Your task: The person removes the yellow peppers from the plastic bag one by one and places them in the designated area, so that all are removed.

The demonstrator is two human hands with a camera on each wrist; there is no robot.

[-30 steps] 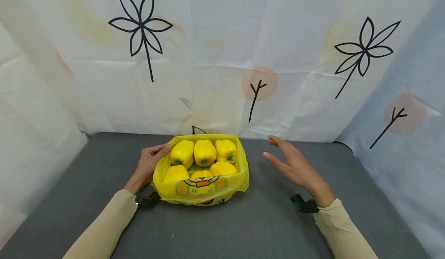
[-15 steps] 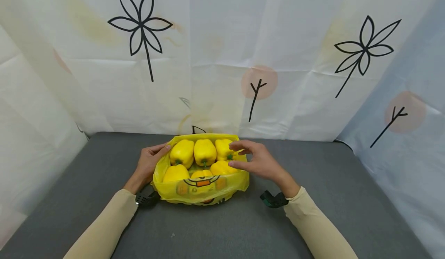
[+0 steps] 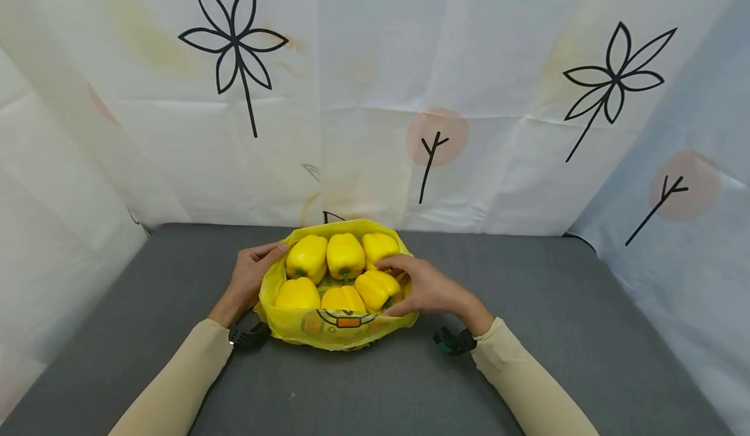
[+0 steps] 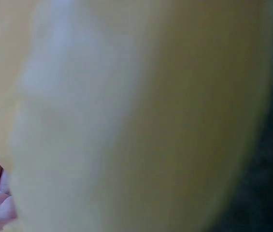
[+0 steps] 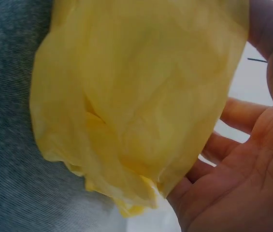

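A yellow plastic bag with a printed orange mark lies open at the top on the grey table, holding several yellow bell peppers. My left hand grips the bag's left rim, thumb over the edge. In the left wrist view the blurred bag wall covers most of the frame, with part of the hand at lower left. My right hand reaches over the right rim, thumb and fingers curled round the front-right bell pepper. In the right wrist view the bag wall hides the fingertips.
The dark grey tabletop surrounds the bag. White fabric printed with black flowers and twigs hangs behind and on both sides. A dark wrist device sits at each cuff.
My right hand has moved left from beside the bag, down onto the front-right bell pepper, which has turned to show its stem. The bag's rim has shifted. The left hand keeps its place.
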